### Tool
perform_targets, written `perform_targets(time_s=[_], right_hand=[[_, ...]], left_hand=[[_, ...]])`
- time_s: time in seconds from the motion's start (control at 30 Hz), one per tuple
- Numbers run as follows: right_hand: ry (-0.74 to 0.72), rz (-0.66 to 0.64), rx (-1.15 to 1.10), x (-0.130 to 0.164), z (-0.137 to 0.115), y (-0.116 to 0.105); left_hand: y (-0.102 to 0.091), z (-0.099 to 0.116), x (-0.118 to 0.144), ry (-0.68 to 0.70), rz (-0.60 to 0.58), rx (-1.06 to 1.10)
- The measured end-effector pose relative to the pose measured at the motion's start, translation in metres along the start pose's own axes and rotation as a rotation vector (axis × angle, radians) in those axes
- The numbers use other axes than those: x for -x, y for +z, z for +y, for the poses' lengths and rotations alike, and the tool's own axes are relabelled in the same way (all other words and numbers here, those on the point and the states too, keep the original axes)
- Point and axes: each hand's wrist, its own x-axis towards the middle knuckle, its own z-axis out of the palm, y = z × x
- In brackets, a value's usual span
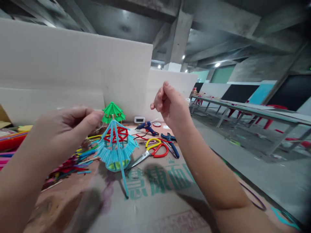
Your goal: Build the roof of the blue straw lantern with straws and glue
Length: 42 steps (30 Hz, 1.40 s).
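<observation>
We are holding our left hand (65, 127), fingers pressed together, just left of the tall blue pipe-cleaner pagoda (116, 147) standing upright at the middle of the table (157, 200), nearer than our right hand (168, 105), curled shut higher up.

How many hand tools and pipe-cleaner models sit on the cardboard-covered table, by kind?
Scissors with red and yellow handles: 1
Blue hot glue gun: 1
Blue-handled pliers: 1
Light blue pipe-cleaner pavilion model: 1
Green pipe-cleaner umbrella-shaped model: 1
Total: 5
</observation>
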Motion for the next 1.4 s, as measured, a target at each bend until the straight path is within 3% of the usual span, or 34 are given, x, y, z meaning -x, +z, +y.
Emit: perform_targets(time_s=[0.07, 0.2, 0.27, 0.47, 0.7, 0.9, 1.03, 1.1, 1.27, 1.4], right_hand=[[-0.034, 0.039, -0.015, -0.007, 0.014, 0.002], [0.008, 0.021, -0.065, -0.005, 0.037, 0.007], [0.047, -0.026, -0.007, 0.000, 0.040, 0.010], [0.290, -0.378, 0.492, 0.019, 0.041, 0.025], [0.228, -0.392, 0.587, 0.030, 0.065, 0.039], [0.229, -0.452, 0.703, 0.030, 0.048, 0.032], [0.370, -0.736, 0.855, 0.033, 0.024, 0.025], [0.393, -0.813, 0.893, 0.035, 0.018, 0.026], [0.364, -0.856, 0.934, 0.037, 0.023, 0.031], [0.298, -0.643, 0.834, 0.030, 0.036, 0.026]], left_hand=[[0.002, -0.015, -0.014, 0.011, 0.061, -0.100], [0.011, -0.040, -0.034, 0.069, -0.050, -0.036], [0.014, -0.047, -0.039, 0.081, -0.053, -0.010], [0.021, -0.049, -0.036, 0.110, -0.115, 0.015], [0.033, -0.054, -0.037, 0.081, -0.197, 0.034], [0.034, -0.061, -0.039, 0.104, -0.253, 0.045], [0.036, -0.060, -0.039, 0.118, -0.286, 0.064], [0.037, -0.059, -0.039, 0.123, -0.304, 0.068], [0.039, -0.059, -0.039, 0.128, -0.316, 0.108], [0.040, -0.060, -0.040, 0.116, -0.313, 0.135]])
